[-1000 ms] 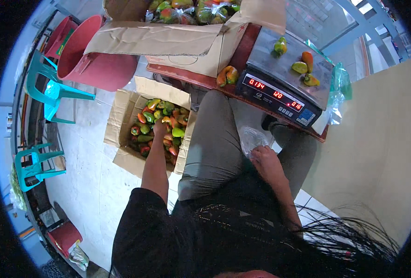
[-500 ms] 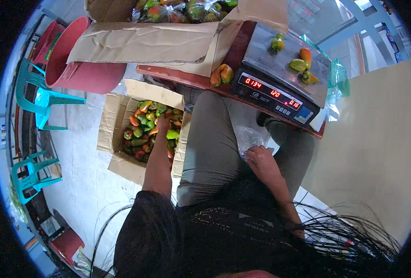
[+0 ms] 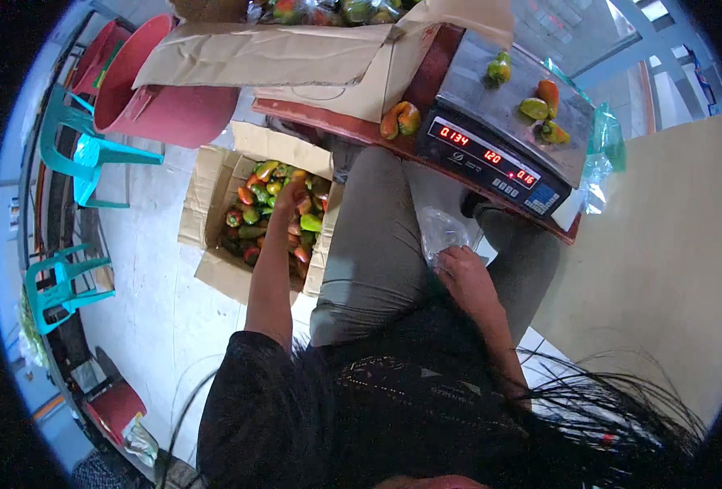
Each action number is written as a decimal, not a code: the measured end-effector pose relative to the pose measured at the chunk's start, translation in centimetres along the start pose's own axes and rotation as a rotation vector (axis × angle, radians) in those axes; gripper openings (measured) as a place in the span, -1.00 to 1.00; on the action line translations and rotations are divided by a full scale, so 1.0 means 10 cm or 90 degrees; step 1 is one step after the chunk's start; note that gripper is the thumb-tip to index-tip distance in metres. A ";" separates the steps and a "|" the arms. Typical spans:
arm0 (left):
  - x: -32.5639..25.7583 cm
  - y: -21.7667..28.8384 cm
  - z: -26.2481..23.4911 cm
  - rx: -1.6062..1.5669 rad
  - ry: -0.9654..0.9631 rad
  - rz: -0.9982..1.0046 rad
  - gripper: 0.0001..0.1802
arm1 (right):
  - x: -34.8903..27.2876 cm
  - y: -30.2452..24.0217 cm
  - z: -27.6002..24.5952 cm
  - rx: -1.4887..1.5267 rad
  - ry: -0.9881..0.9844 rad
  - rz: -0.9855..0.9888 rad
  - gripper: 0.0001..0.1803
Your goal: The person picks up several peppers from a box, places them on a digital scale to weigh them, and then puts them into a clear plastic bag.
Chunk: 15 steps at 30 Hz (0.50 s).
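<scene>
Reaching down into the cardboard box (image 3: pixel 214 213) on the floor, the left hand (image 3: pixel 290 196) had its fingers among the red and green peppers (image 3: pixel 256 213); whether they had closed on one could not be told. Half a second earlier it was in the same spot, so picking had barely moved on. The right hand (image 3: pixel 464 277) stayed on the lap, fingers curled on a clear plastic bag (image 3: pixel 442 230). Three peppers lay unchanged on the scale (image 3: pixel 503 134) on the bench (image 3: pixel 328 118).
</scene>
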State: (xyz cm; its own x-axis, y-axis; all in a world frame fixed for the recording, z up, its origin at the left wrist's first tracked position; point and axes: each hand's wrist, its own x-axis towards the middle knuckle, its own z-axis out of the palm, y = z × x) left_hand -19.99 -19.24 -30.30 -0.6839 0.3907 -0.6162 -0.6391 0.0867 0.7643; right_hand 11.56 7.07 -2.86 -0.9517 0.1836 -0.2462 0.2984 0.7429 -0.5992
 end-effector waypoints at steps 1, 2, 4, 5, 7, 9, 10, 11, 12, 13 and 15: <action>-0.12 0.02 -0.15 -0.002 0.014 0.006 -0.59 | 0.00 0.00 0.01 -0.018 -0.006 -0.013 -0.80; -0.30 0.00 -0.33 -0.004 0.005 -0.015 -0.64 | 0.01 -0.01 0.03 -0.037 -0.013 -0.026 -0.81; -0.60 0.04 -0.31 0.000 -0.023 -0.038 -0.68 | 0.00 0.01 0.04 -0.030 -0.001 -0.029 -0.81; -0.78 0.01 -0.26 -0.023 0.005 -0.005 -0.67 | 0.00 0.02 0.05 -0.025 0.005 -0.035 -0.81; -1.12 -0.02 -0.16 -0.043 0.031 0.034 -0.66 | 0.00 0.04 0.08 -0.033 0.023 -0.041 -0.81; -1.42 -0.08 -0.08 -0.119 0.041 -0.021 -0.64 | 0.00 0.02 0.08 -0.036 0.040 -0.047 -0.81; -1.51 -0.14 -0.09 -0.120 0.049 -0.017 -0.64 | 0.00 -0.02 0.05 -0.034 0.032 -0.054 -0.81; -1.57 -0.21 -0.10 -0.123 0.087 -0.010 -0.65 | 0.01 -0.05 0.03 -0.032 0.025 -0.059 -0.81; -1.59 -0.22 -0.14 -0.247 0.043 -0.035 -0.66 | -0.01 -0.06 0.04 -0.030 0.022 -0.063 -0.81; -1.59 -0.23 -0.18 -0.367 0.004 -0.071 -0.67 | -0.02 -0.06 0.04 -0.021 0.034 -0.066 -0.81; -1.57 -0.21 -0.15 -0.267 0.090 -0.059 -0.67 | -0.04 -0.04 0.04 -0.014 0.048 -0.068 -0.81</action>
State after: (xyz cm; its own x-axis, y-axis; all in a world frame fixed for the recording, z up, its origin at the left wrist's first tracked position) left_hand -8.44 -26.89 -22.57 -0.6399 0.2669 -0.7206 -0.7673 -0.2744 0.5797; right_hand 11.88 6.37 -2.82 -0.9810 0.1496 -0.1237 0.1941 0.7749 -0.6016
